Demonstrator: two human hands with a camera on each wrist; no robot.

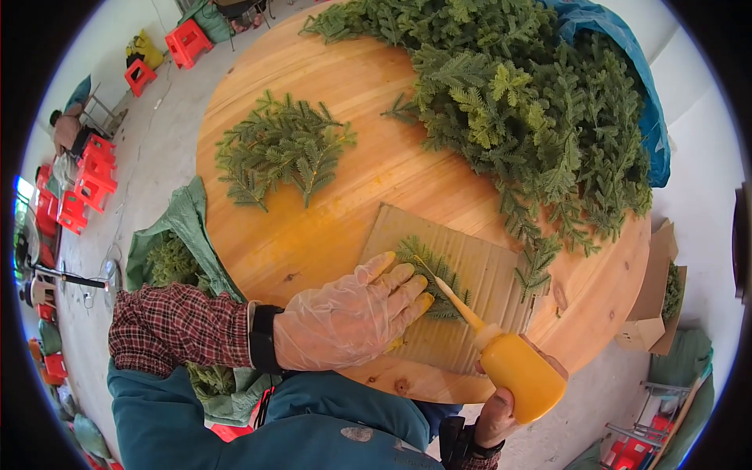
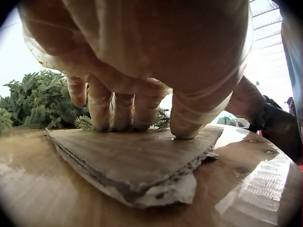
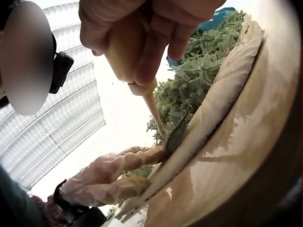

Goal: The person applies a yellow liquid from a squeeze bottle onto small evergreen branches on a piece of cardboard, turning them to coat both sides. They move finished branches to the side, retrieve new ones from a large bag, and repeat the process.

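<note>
In the head view a small green sprig point(image 1: 446, 296) lies on a piece of cardboard point(image 1: 501, 270). My left hand point(image 1: 345, 313), in a clear glove with yellow-stained fingertips, rests over the cardboard, its extended fingers touching the sprig's left side. My right hand point(image 1: 501, 411) grips a yellow squeeze bottle point(image 1: 525, 376), whose long nozzle points at the sprig's upper part. The left wrist view shows the gloved fingers point(image 2: 123, 111) pressing down on the cardboard point(image 2: 137, 156). Seen from the right wrist, the nozzle tip is close to the sprig point(image 3: 177, 135).
A big heap of green branches point(image 1: 533, 102) with a blue bag point(image 1: 654, 117) covers the table's far right. Several cut sprigs point(image 1: 286, 149) lie at the upper left of the round wooden table point(image 1: 258, 251). A green sack point(image 1: 188, 207) and a cardboard box point(image 1: 646, 317) stand beside it.
</note>
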